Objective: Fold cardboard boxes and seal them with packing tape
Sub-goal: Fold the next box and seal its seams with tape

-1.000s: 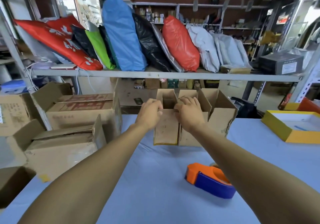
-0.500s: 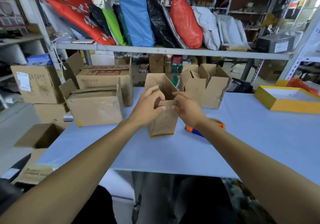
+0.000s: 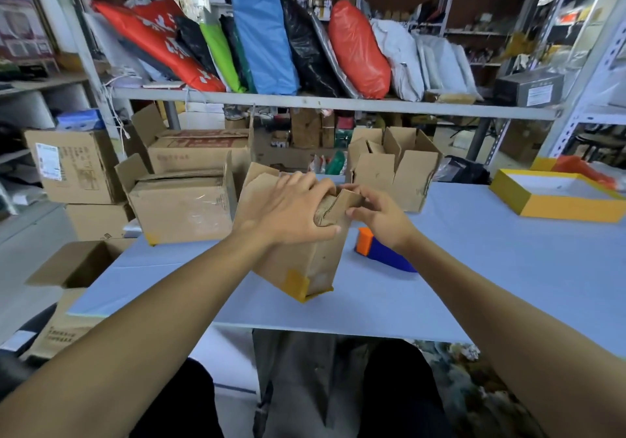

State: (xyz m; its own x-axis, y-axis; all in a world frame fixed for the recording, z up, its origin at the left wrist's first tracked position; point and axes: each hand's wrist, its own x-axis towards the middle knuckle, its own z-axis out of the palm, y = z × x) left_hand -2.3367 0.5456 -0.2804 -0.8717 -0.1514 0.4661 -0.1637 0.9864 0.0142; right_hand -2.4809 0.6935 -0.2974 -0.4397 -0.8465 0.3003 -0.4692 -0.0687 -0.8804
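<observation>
Table [image 3: 508, 268]: one, with a pale blue top; its near edge runs across the middle of the view and its left near corner sits beside the floor cartons.
Shelf rack [image 3: 338, 102]: one grey metal shelf above the table's far edge, carrying a row of stuffed bags in red, black, green, blue and grey.
Large cartons on the table: two at the far left corner, a front carton [image 3: 183, 207] with raised flaps and a rear carton [image 3: 200, 153] just behind it.
Floor cartons: at least three off the table's left edge, one labelled carton [image 3: 72, 166] stacked on another and one open carton [image 3: 81, 263] lower down.
Yellow tray [image 3: 559, 209]: one, shallow, white inside, at the table's right edge.
Small open boxes [image 3: 393, 170]: a cluster of two at the far edge near the middle, flaps up; the exact count is hard to tell.
Held box [image 3: 305, 268]: one small cardboard box, tilted, near the table's front edge at centre, with yellow tape on its lower corner.
Tape dispenser [image 3: 382, 253]: one, orange and blue, on the table just right of the held box, partly behind the right forearm.
Left hand [image 3: 288, 210]: clasps the held box's top, fingers spread over the flaps and thumb on the near face.
Right hand [image 3: 382, 215]: pinches the box's right top flap between thumb and fingers.
</observation>
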